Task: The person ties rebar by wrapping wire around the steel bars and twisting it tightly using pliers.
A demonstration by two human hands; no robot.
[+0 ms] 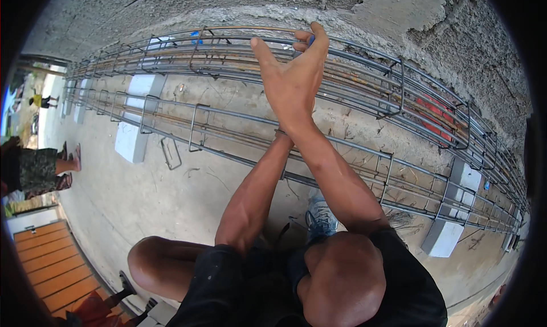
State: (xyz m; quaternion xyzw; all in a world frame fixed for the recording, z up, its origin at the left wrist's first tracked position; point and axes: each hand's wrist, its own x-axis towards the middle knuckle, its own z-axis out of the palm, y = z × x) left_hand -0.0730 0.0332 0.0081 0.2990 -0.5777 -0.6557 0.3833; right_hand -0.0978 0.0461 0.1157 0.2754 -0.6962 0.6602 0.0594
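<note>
My right hand (pixel 293 85) is raised over the far cage of steel reinforcing bars (pixel 228 56), its back toward me. The thumb points up to the left, well apart from the fingers, and some fingertips bend inward. A small blue spot shows beside those fingers; I cannot make out what it is. My left forearm (pixel 250 199) crosses beneath the right one, with a dark band at its wrist. Behind the right wrist my left hand is hidden, so its grip does not show. Nearer to me runs a second, narrower rebar cage (pixel 228 147) with square stirrups.
White blocks (pixel 131 139) (pixel 444 238) sit under the cages. A loose stirrup (pixel 170 154) lies on the concrete floor (pixel 188 196), with wire scraps around. A rough concrete wall (pixel 478 53) rises behind. Other people's legs (pixel 65 164) show at left, near an orange slatted panel (pixel 45 253).
</note>
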